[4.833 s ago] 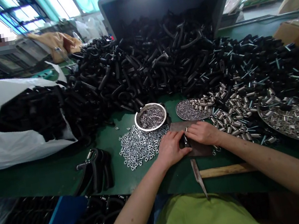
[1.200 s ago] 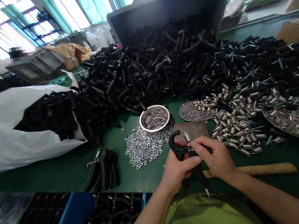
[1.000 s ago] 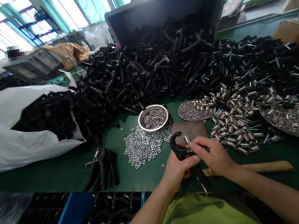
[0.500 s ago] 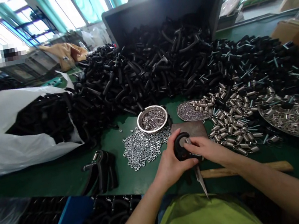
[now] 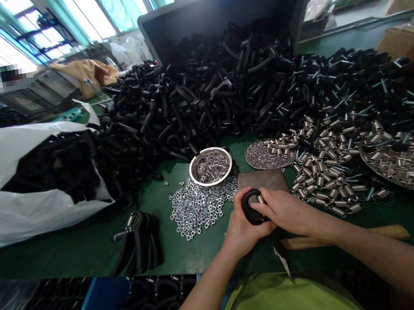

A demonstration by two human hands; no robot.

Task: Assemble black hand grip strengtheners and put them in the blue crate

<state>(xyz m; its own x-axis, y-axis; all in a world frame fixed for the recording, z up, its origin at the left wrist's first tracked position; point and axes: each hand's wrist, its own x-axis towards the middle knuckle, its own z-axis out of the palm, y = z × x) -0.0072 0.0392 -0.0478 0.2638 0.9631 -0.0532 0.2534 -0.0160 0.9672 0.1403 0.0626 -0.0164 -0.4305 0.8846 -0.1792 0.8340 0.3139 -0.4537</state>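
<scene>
On the green work table [image 5: 191, 247], just in front of the person, the left hand [image 5: 243, 231] is curled around a black curved grip [image 5: 251, 208], and the right hand [image 5: 294, 214] is pressed against it from the other side, so the two hands are close together and touching. A small steel spring [image 5: 260, 199] stands out at the top of the grip, and the right fingers [image 5: 275, 207] lie over its lower part; it seems to be pinched there, but the fingers hide this place. The grip is held above the edge of a dark steel plate [image 5: 263, 181]. Near the hands lie a steel bowl [image 5: 211, 167], a heap of hex nuts [image 5: 200, 206], and many loose springs [image 5: 325, 177]. A pointed steel blade [image 5: 283, 264] and a wooden bar [image 5: 343, 238] lie below the arms. Behind, black grips pour from a tipped bin [image 5: 226, 9].
</scene>
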